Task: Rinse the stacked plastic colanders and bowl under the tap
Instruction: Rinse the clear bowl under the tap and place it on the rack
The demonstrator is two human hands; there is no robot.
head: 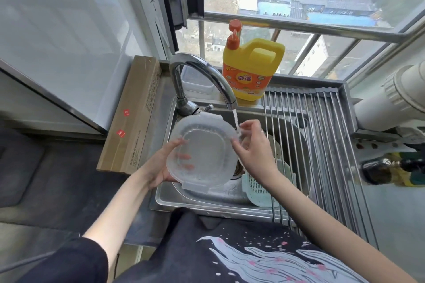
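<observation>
Head view, looking down over the sink (165, 197): the clear plastic bowl (202, 151) is held tilted above the basin, its open side facing up toward the camera, just under the spout of the chrome tap (200, 78). Water (235, 122) runs from the spout and strikes the bowl's rim at about 2 o'clock. The left hand (161, 163) has its grip clamped on the bowl's edge at 8 o'clock, thumb over the rim and fingers showing through the plastic behind it. The right hand (251, 142) touches the rim at 3 o'clock, right where the stream lands, with its fingers loosely bent and apart; whether they actually pinch the rim I cannot tell. Below it, at 5 o'clock in the basin, a pale green colander (259, 188) leans under the rods of a metal roll-up rack (322, 135) that spans the sink's right half. Behind the tap stands a yellow detergent jug (253, 69) on the window ledge. At 9 o'clock a long cardboard box (133, 117) lies beside the sink.
</observation>
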